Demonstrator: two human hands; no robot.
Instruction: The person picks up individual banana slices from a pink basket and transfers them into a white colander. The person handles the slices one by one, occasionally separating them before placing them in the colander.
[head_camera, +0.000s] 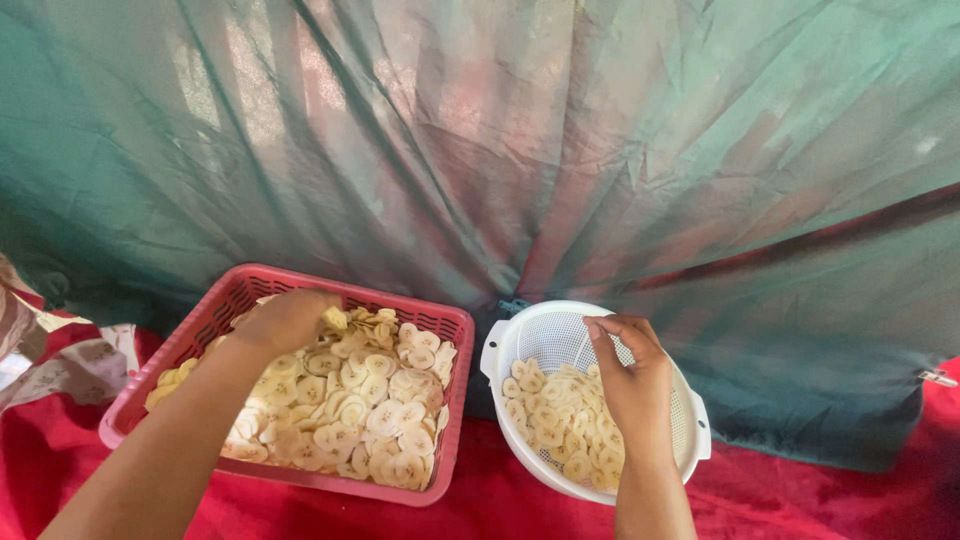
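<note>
A red plastic basket on the left holds a heap of pale yellow banana slices. My left hand rests on the slices at the basket's far side, fingers curled down into them; whether it grips any is hidden. To the right stands a white round colander with a smaller layer of slices. My right hand hovers over the colander, fingers bent and pinched together near its far wall; whether a slice sits between them is unclear.
Both containers sit on a red cloth. A teal-green translucent fabric hangs close behind them, filling the background. A patterned cloth lies at the far left edge.
</note>
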